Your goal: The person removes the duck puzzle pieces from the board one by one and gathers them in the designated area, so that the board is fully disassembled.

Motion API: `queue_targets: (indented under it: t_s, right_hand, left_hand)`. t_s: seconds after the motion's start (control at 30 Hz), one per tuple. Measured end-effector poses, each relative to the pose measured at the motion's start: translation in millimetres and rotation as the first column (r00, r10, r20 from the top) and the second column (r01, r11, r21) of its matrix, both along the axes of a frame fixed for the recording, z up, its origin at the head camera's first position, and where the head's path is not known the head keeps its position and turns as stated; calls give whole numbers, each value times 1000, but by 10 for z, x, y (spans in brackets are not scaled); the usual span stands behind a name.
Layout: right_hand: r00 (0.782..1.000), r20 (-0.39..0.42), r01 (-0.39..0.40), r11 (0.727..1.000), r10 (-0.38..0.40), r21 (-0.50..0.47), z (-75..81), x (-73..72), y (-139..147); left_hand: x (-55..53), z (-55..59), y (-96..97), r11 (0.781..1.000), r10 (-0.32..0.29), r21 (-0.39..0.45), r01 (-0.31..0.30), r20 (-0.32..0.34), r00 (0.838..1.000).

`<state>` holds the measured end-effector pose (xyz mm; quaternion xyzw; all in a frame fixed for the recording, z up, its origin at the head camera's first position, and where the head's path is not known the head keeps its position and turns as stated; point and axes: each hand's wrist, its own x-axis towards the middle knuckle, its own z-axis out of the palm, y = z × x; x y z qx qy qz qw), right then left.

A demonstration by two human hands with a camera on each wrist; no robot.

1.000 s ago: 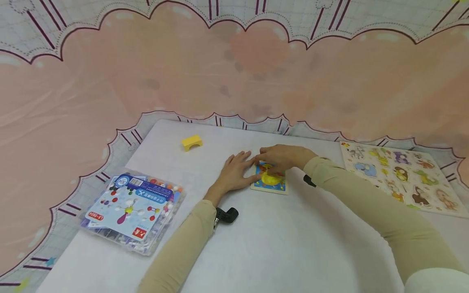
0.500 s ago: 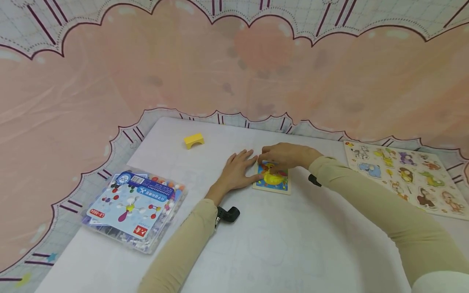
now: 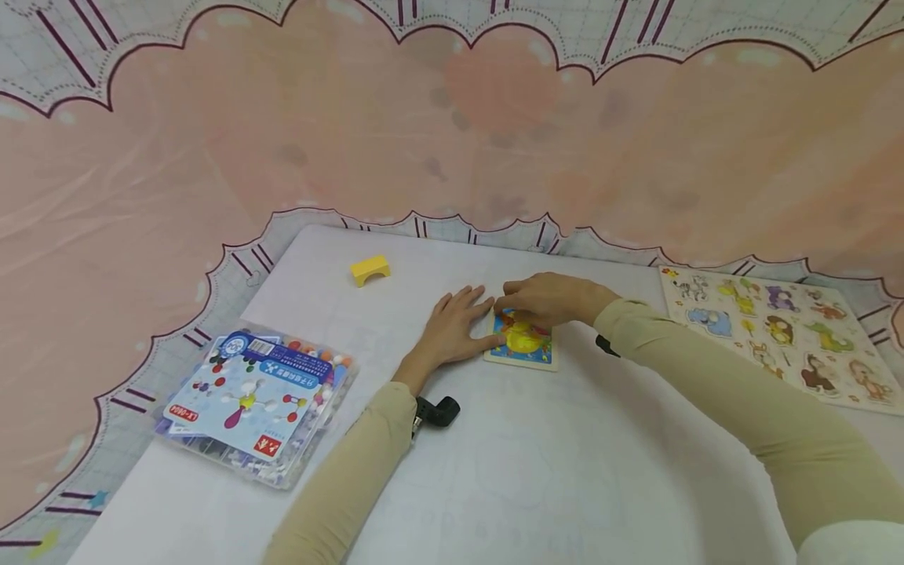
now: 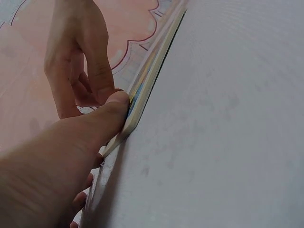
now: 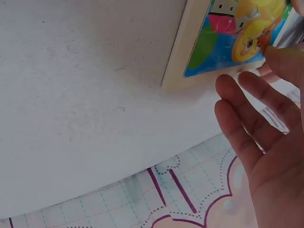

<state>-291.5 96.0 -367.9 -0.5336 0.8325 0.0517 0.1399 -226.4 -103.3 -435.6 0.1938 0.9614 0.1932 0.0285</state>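
A small wooden picture puzzle [image 3: 531,357] lies on the table, showing a yellow duck on blue. My left hand [image 3: 452,328] rests flat on its left side with the fingers spread. In the left wrist view the left thumb [image 4: 118,99] touches the puzzle's edge. My right hand [image 3: 554,298] reaches over the far part of the puzzle and hides it in the head view. In the right wrist view its thumb [image 5: 282,61] bears on the duck's head, with the index finger close by at the board's far edge, pinching there. The other fingers curve loosely outside the board.
At the left lies a clear plastic case [image 3: 282,471] of colourful model parts with a blue printed card [image 3: 243,392] on top. A yellow arch block [image 3: 370,270] sits at the back. An animal puzzle board [image 3: 784,337] lies at the right, near a patterned curtain [image 3: 494,157].
Both hands stay in place over the puzzle; the right fingers shift only slightly on it. The head view sways a little.
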Motion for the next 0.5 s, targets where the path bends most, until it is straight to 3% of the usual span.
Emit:
queue_targets:
  t_s: [0.5]
  right_hand:
    - [998, 35, 42, 998, -44, 50, -6, -8, -73]
  left_hand:
    - [15, 7, -28, 1000, -18, 2, 18, 6, 1000]
